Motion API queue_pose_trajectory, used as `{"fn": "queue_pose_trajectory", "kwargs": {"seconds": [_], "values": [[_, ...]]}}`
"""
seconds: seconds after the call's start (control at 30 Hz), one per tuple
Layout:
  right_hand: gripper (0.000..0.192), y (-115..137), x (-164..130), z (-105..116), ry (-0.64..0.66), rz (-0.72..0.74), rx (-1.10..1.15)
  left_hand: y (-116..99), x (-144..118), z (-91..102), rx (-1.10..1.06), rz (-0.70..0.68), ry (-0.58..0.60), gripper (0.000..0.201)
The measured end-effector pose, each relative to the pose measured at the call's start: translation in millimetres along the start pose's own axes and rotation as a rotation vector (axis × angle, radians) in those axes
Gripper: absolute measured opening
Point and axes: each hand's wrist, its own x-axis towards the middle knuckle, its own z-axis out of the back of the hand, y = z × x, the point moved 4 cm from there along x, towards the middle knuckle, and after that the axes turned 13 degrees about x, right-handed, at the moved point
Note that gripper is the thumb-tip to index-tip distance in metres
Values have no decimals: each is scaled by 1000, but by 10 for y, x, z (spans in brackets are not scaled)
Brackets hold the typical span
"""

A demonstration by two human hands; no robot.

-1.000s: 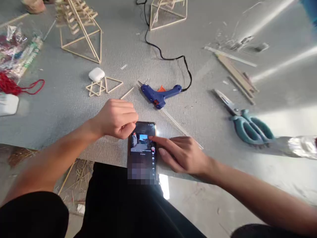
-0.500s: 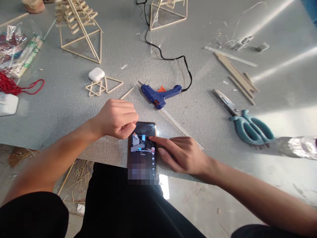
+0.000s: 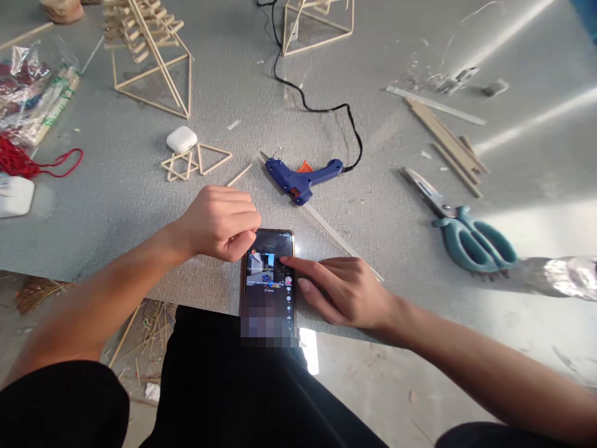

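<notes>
A smartphone (image 3: 267,274) lies at the near edge of the grey table (image 3: 116,205), its screen lit with a video. My right hand (image 3: 345,289) rests beside it, fingers stretched out, the index fingertip touching the screen's right side. My left hand (image 3: 219,223) hovers over the phone's top left corner with its fingers curled in; nothing shows in it. A blue glue gun (image 3: 302,177) with a black cord lies just beyond the phone.
Teal scissors (image 3: 466,231) lie to the right. Wooden strips (image 3: 450,146) sit at the back right. Stick frames (image 3: 153,62), small stick triangles (image 3: 196,162), a white earbud case (image 3: 181,139), red string (image 3: 28,163) and plastic bags are at the left.
The picture on the phone's screen has changed. Both hands stay where they were.
</notes>
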Motion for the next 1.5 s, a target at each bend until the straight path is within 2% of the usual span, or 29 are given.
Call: {"fn": "queue_pose_trajectory", "kwargs": {"seconds": [0.37,0.8,1.3,1.5], "values": [[32,-1,2,-7,1,6,3,2,-3,1,12,-2,-10,22],[32,14,17,7,1,9,6,-2,1,-3,29,14,40,24],[33,8,9,0,6,1,5,-1,0,3,17,2,0,22],[34,2,2,0,3,4,10,-1,-2,-3,25,12,32,23]]}}
